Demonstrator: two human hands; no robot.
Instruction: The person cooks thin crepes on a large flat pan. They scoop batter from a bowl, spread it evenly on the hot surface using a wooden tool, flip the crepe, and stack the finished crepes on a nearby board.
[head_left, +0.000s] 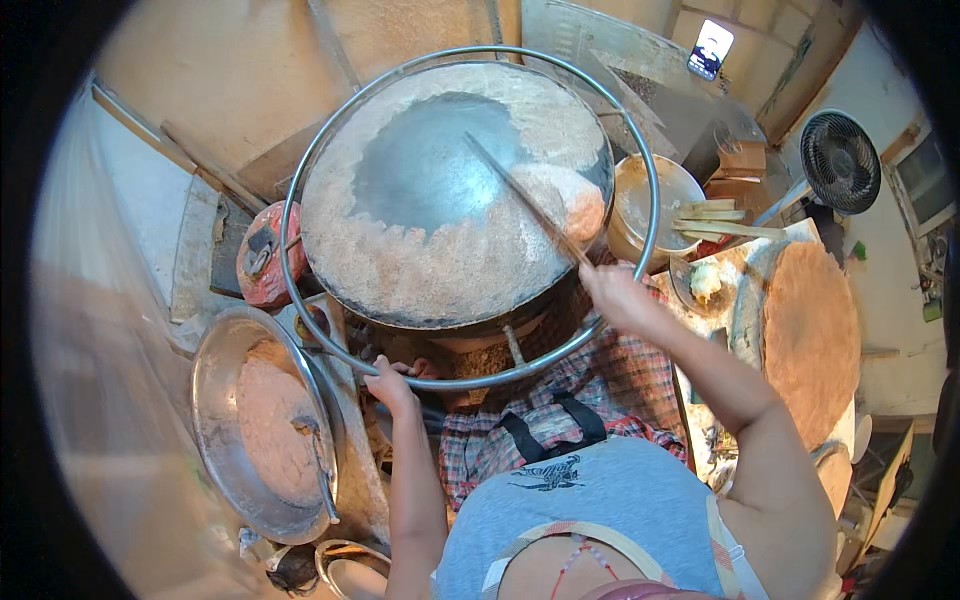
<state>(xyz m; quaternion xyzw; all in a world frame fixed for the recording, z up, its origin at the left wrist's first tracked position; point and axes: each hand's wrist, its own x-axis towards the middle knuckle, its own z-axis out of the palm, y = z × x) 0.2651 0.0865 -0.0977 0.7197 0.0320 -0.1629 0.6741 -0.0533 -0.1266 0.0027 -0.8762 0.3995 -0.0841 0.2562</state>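
Note:
A big round griddle (431, 176) lies before me, a pale batter layer (420, 270) coating its outer part around uncoated dark metal. My right hand (619, 296) grips a long flat scraper (525, 196), slanting over the griddle from its lower right towards the middle. Against the blade's right side sits a mound of wet batter or dough (581, 206), pinkish at its outer end. A steel ring rail (495, 384) runs around the griddle, apart from its rim. My left hand (391, 386) is closed on the rail's near left part.
A metal basin of batter (274, 427) with a ladle-like tool stands left. On the right are a pale bucket (626, 244) with wooden strips across its rim, a stack of round flatbreads (810, 337) and a fan (840, 161). A lit phone (710, 49) is at the back.

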